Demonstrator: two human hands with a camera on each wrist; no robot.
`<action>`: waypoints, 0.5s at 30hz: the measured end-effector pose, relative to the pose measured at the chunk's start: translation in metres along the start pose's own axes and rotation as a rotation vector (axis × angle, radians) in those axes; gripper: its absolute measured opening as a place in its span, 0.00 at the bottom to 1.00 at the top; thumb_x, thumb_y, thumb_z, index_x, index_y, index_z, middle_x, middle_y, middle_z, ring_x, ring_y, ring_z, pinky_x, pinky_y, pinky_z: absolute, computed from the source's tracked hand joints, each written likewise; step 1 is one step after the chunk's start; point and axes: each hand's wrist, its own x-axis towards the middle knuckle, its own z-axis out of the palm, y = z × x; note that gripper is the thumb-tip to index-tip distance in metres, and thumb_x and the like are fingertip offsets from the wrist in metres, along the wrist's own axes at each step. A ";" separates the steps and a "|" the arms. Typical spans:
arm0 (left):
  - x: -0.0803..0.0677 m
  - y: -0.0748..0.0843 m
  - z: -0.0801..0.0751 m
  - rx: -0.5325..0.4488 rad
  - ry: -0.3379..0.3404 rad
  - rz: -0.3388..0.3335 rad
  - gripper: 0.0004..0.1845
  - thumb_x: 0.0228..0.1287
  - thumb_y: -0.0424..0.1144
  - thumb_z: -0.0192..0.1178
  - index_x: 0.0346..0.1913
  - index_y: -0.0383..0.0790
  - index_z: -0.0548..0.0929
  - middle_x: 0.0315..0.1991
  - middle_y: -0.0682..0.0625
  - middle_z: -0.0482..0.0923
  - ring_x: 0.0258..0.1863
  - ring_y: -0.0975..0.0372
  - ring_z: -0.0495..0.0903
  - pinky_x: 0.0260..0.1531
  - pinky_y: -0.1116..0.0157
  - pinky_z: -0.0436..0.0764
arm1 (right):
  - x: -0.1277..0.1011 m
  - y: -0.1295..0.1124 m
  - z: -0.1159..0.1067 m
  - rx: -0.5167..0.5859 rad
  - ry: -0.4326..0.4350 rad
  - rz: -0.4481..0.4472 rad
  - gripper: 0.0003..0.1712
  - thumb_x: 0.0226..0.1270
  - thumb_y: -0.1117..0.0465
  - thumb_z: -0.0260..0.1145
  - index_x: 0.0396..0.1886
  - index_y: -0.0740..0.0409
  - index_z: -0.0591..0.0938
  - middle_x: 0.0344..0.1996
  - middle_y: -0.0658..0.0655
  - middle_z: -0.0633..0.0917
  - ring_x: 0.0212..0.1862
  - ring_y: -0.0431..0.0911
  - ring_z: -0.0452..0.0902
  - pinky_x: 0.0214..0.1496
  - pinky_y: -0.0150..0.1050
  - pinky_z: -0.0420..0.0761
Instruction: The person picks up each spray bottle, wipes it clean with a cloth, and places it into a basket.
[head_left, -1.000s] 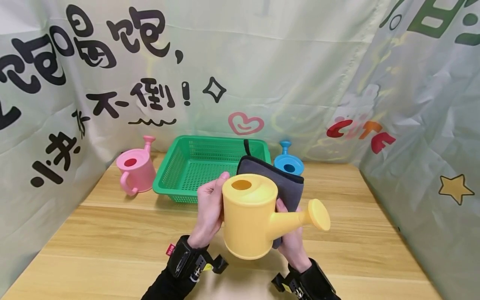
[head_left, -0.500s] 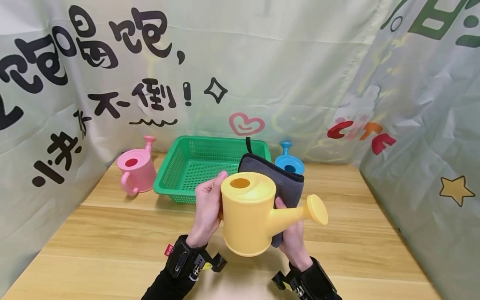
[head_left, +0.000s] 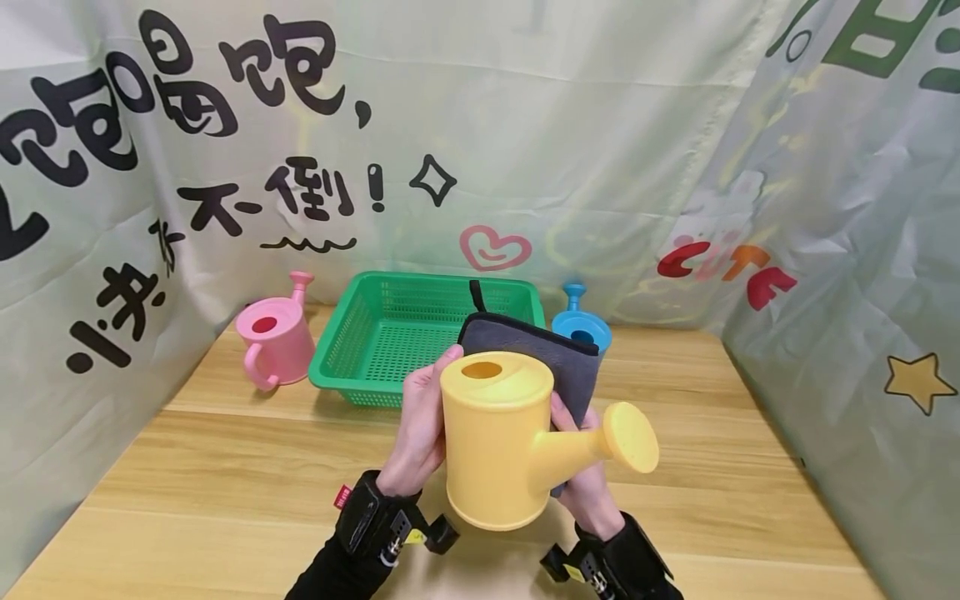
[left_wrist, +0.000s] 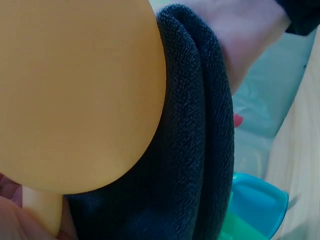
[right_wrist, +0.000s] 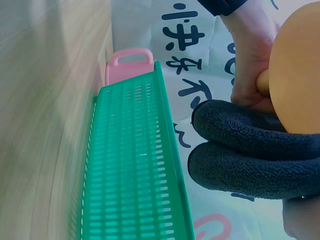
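A yellow watering can (head_left: pixel 498 437) is held above the near tabletop (head_left: pixel 225 467), spout to the right. The left hand (head_left: pixel 422 421) curls its fingers round the handle side. The right hand (head_left: pixel 581 467) presses a folded grey cloth (head_left: pixel 551 362) against the can's far side. Beyond stand a green basket (head_left: pixel 390 325), a pink can (head_left: pixel 272 333) left and a blue can (head_left: pixel 581 327) right.

A yellow plastic watering can (head_left: pixel 498 437) is held upright above the wooden table, its round fill hole facing up and its spout with a flared rose pointing right and slightly toward the viewer. A folded dark grey microfibre cloth (head_left: pixel 551 367) lies pressed against the can's far right side, its doubled edges showing thick and fuzzy, a small black loop at its top corner.
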 end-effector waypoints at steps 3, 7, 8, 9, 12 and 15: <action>-0.001 -0.001 0.000 -0.002 -0.009 -0.009 0.23 0.75 0.48 0.55 0.20 0.46 0.84 0.17 0.57 0.79 0.19 0.69 0.80 0.21 0.73 0.78 | 0.000 0.001 0.000 0.061 -0.049 -0.021 0.24 0.85 0.64 0.35 0.43 0.52 0.80 0.27 0.44 0.85 0.27 0.33 0.83 0.29 0.28 0.81; -0.002 -0.001 0.000 -0.012 -0.016 0.007 0.23 0.76 0.47 0.54 0.21 0.46 0.84 0.17 0.56 0.79 0.18 0.68 0.79 0.20 0.73 0.77 | 0.000 0.002 -0.001 0.100 -0.096 -0.054 0.26 0.85 0.66 0.32 0.44 0.53 0.80 0.28 0.45 0.86 0.28 0.33 0.83 0.30 0.28 0.81; -0.002 -0.001 0.000 -0.004 -0.012 0.015 0.23 0.76 0.47 0.54 0.20 0.46 0.84 0.16 0.57 0.78 0.18 0.68 0.79 0.20 0.73 0.76 | 0.000 0.003 -0.001 0.092 -0.099 -0.059 0.26 0.85 0.66 0.32 0.44 0.53 0.80 0.28 0.45 0.86 0.28 0.33 0.83 0.30 0.28 0.81; -0.001 -0.001 0.000 0.001 -0.008 0.028 0.23 0.76 0.47 0.54 0.19 0.46 0.83 0.16 0.57 0.78 0.17 0.69 0.78 0.19 0.73 0.76 | 0.000 0.003 -0.001 0.081 -0.098 -0.067 0.27 0.84 0.67 0.32 0.43 0.53 0.80 0.28 0.44 0.86 0.28 0.33 0.83 0.30 0.28 0.81; 0.000 -0.001 -0.001 0.016 0.015 0.073 0.25 0.76 0.46 0.54 0.16 0.46 0.81 0.15 0.57 0.76 0.15 0.69 0.76 0.17 0.73 0.74 | 0.001 0.004 -0.001 0.051 -0.094 -0.092 0.27 0.84 0.69 0.32 0.42 0.52 0.80 0.27 0.43 0.85 0.27 0.32 0.82 0.30 0.28 0.80; 0.002 0.000 -0.003 0.022 0.045 0.129 0.26 0.75 0.44 0.55 0.14 0.46 0.79 0.14 0.57 0.74 0.14 0.69 0.74 0.16 0.74 0.73 | 0.001 0.005 0.000 0.043 -0.091 -0.137 0.25 0.82 0.71 0.34 0.46 0.53 0.80 0.30 0.43 0.86 0.30 0.33 0.83 0.33 0.28 0.82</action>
